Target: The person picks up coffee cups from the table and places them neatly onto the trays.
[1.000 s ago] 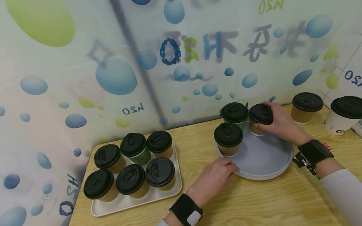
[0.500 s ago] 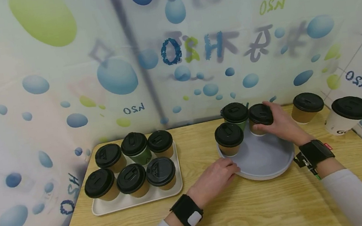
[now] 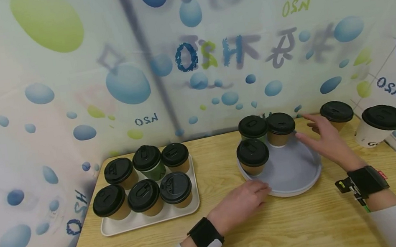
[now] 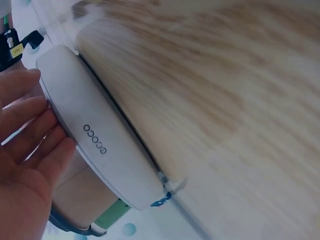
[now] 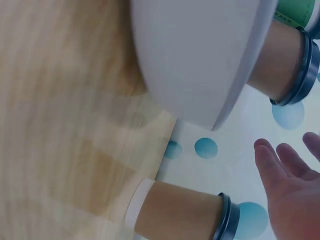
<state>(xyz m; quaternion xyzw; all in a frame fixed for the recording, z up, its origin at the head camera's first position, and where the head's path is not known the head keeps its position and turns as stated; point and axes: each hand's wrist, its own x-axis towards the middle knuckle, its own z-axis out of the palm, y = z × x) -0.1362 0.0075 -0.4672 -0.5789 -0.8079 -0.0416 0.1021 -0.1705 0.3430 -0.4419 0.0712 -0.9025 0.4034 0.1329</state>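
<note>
My left hand (image 3: 237,204) lies at the near left rim of a round grey tray (image 3: 292,173), its fingers (image 4: 60,160) touching the rim. Three black-lidded paper cups stand on this tray: a green cup (image 3: 253,128) and a brown cup (image 3: 279,131) at the back, another brown cup (image 3: 253,158) at the front left. My right hand (image 3: 327,141) is held in the air over the tray's right side, fingers spread and holding nothing. Just behind its fingertips stands a brown cup (image 3: 337,114) on the table, partly hidden by the hand.
A white cup (image 3: 382,125) with a black lid stands at the far right. At the left, a rectangular white tray (image 3: 151,222) bears several lidded cups in two rows. The wooden table (image 3: 285,233) meets a patterned backdrop (image 3: 216,91) right behind the cups.
My right hand has let go of the brown cup on the round tray and moved right. The tray's back cups shifted slightly left, its front cup slightly nearer. My left hand slid right along the rim.
</note>
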